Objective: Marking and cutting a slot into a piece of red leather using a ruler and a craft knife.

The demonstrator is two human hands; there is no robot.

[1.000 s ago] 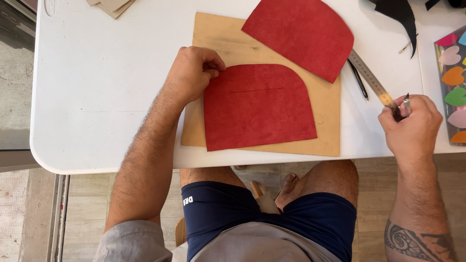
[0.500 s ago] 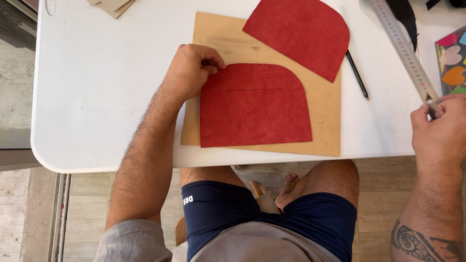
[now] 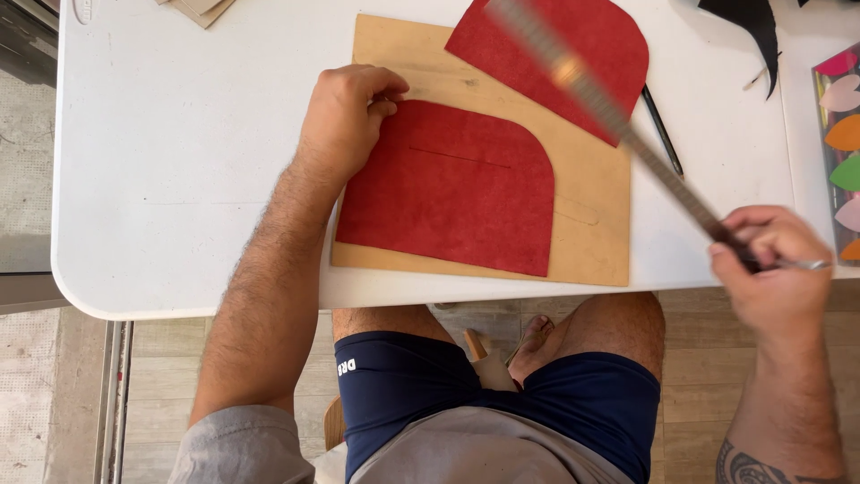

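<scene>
The ruler (image 3: 618,125), which lay near the tabletop's (image 3: 179,161) far right edge half a second ago, has swung left, blurred. Its long axis runs diagonally up-left from the right hand (image 3: 775,273), whose grip is closed around its near end. The left hand (image 3: 345,116) presses curled fingers on the red piece's (image 3: 448,184) corner.

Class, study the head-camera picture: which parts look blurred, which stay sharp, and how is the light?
Head view: the metal ruler in the right hand is streaked with motion blur; the left hand and near red piece are sharp; lighting is bright and even, shadows soft.
</scene>
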